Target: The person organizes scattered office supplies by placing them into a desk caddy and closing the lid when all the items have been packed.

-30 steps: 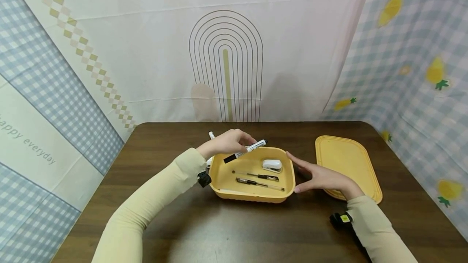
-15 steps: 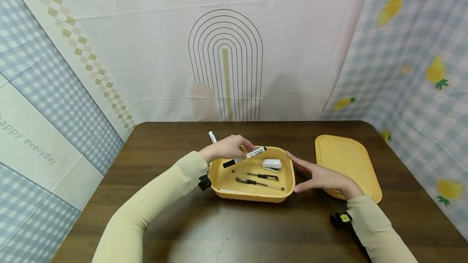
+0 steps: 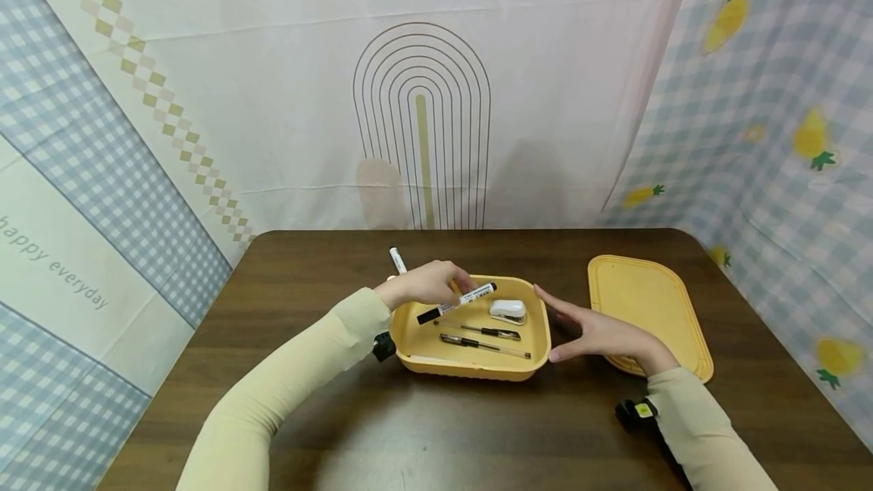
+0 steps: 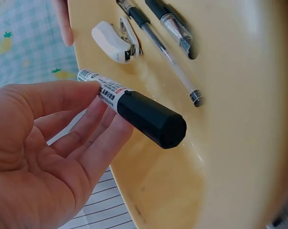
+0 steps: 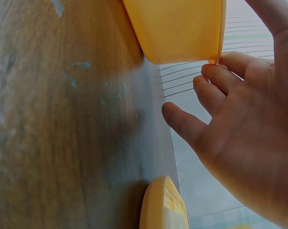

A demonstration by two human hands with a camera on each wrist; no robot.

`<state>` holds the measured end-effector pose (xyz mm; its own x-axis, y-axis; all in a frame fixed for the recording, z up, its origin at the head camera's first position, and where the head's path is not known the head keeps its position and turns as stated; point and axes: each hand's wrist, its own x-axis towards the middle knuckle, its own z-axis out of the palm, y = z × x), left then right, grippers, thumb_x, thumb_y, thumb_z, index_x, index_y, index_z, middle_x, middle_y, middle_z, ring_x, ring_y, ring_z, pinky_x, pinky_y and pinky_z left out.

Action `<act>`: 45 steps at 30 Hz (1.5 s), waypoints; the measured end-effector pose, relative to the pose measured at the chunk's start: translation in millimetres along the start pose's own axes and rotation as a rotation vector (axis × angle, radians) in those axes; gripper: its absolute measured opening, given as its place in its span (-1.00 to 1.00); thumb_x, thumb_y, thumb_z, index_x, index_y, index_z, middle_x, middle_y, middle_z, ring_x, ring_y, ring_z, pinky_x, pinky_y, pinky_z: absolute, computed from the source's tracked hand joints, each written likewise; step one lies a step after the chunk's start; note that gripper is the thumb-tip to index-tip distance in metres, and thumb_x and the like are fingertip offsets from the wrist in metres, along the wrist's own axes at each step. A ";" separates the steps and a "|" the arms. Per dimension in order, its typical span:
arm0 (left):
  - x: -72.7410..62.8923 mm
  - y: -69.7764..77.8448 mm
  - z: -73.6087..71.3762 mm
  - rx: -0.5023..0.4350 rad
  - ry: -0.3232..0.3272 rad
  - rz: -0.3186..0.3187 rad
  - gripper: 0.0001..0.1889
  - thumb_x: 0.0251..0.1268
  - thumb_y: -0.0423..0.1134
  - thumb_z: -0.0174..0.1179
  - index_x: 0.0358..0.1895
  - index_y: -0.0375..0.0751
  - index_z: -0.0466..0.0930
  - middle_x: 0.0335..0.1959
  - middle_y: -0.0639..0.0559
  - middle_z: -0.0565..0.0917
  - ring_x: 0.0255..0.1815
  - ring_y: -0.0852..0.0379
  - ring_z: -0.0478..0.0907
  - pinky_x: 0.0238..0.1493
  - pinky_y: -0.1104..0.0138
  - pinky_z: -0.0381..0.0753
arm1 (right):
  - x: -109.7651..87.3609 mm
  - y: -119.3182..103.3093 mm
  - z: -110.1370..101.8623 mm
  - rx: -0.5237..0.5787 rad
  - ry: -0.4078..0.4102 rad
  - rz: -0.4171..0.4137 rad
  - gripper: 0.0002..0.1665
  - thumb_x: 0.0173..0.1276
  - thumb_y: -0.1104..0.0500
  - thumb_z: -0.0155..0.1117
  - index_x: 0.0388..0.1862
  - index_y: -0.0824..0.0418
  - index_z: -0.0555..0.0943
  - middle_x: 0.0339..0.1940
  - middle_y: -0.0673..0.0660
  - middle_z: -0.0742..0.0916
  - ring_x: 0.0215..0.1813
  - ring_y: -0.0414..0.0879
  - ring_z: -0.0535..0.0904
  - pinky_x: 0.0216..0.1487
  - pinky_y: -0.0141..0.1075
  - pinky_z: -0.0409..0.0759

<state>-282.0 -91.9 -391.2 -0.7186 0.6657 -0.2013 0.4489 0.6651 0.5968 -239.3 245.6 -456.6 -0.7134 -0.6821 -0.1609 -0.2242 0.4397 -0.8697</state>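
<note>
- Dark table [image 3: 382, 430], patterned cloth [image 3: 546, 82] behind at 12 o'clock; clock read from the wearer's seat.
- Yellow box [image 3: 477, 371] sits mid-table, open side up, so everything inside stays reachable.
- Left hand [image 3: 431, 284]: fingers hold a marker [image 3: 475, 294] over the box. Thumb opposes fingers along the barrel, so both ends stick out clear; black cap points to 8 o'clock.
- Right hand [image 3: 600, 336]: fingers spread wide at the box's 3 o'clock end, holding nothing. Tips look in contact with the rim; probably steadying it.
- Inside: stapler [image 3: 508, 311] at 2 o'clock, two pens [image 3: 470, 341] near centre, flat on the floor, so unlikely to tip.
- Lid [image 3: 641, 301] flat at 3 o'clock, beyond the right hand, leaving the opening unobstructed.
- Second marker [image 3: 397, 260] outside at 10 o'clock, partly hidden.
</note>
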 end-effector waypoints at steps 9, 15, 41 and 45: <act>1.2 3.0 1.4 -0.010 -0.025 -0.032 -0.60 0.32 -0.45 0.24 0.22 -0.21 0.64 -0.01 -0.02 0.69 -0.08 0.14 0.59 -0.15 0.32 0.58 | -0.7 0.3 -1.0 0.000 0.005 -0.004 0.24 0.31 0.06 0.48 0.69 -0.13 -0.18 0.68 0.20 -0.09 0.59 0.41 -0.10 0.46 0.32 0.01; 1.6 3.1 5.6 -0.053 -0.068 -0.067 -0.58 0.31 -0.48 0.24 0.24 -0.24 0.62 -0.03 -0.06 0.67 -0.29 0.17 0.62 -0.28 0.36 0.63 | -0.6 -0.3 -0.5 0.000 0.002 -0.004 0.24 0.31 0.05 0.48 0.69 -0.15 -0.17 0.68 0.19 -0.09 0.59 0.39 -0.09 0.46 0.31 0.02; 1.9 11.7 6.2 -0.083 -0.142 -0.117 -0.56 0.31 -0.49 0.22 0.26 -0.28 0.59 -0.07 -0.06 0.66 -0.21 0.09 0.65 -0.23 0.25 0.72 | 0.6 0.3 0.1 -0.013 0.004 0.011 0.25 0.31 0.04 0.48 0.69 -0.14 -0.18 0.67 0.22 -0.07 0.58 0.40 -0.07 0.45 0.31 0.05; 1.5 11.1 5.5 -0.097 -0.142 -0.109 -0.55 0.31 -0.51 0.17 0.27 -0.31 0.57 -0.05 -0.09 0.67 -0.17 0.06 0.66 -0.20 0.19 0.73 | 0.5 0.3 0.2 -0.007 0.005 0.011 0.24 0.30 0.04 0.48 0.69 -0.17 -0.17 0.67 0.21 -0.07 0.59 0.40 -0.08 0.45 0.32 0.03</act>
<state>-275.2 -81.7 -389.2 -0.6746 0.6375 -0.3722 0.3149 0.7046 0.6359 -239.5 245.3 -457.0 -0.7194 -0.6739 -0.1682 -0.2211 0.4517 -0.8643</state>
